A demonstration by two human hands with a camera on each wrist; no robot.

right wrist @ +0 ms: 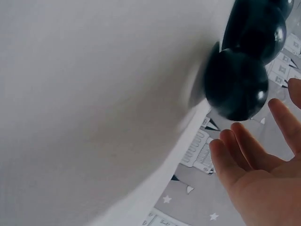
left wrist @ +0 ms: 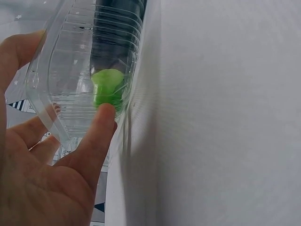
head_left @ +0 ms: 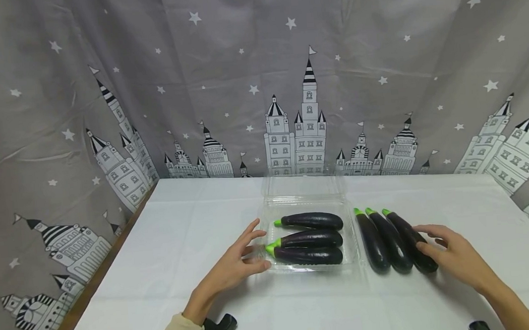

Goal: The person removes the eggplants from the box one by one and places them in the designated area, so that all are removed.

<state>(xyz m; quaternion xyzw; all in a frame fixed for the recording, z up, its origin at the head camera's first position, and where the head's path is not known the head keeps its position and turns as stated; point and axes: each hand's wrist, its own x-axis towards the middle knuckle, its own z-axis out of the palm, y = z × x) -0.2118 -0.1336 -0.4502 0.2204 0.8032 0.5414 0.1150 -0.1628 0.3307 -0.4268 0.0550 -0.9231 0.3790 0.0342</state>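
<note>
A clear plastic clamshell box lies with its lid folded back, three eggplants side by side inside it. My left hand, fingers spread, touches the box's left side. In the left wrist view, its fingertips rest against the ribbed wall, close to a green eggplant stem seen through the plastic. Three more eggplants lie in a slanted row right of the box. At the rightmost eggplant is my right hand, its fingers loosely bent beside it, with a gap showing in the right wrist view.
A white cloth covers the table, with a brown wooden edge along the left. Behind hangs a grey curtain printed with castles and stars. Black wrist devices sit at both wrists.
</note>
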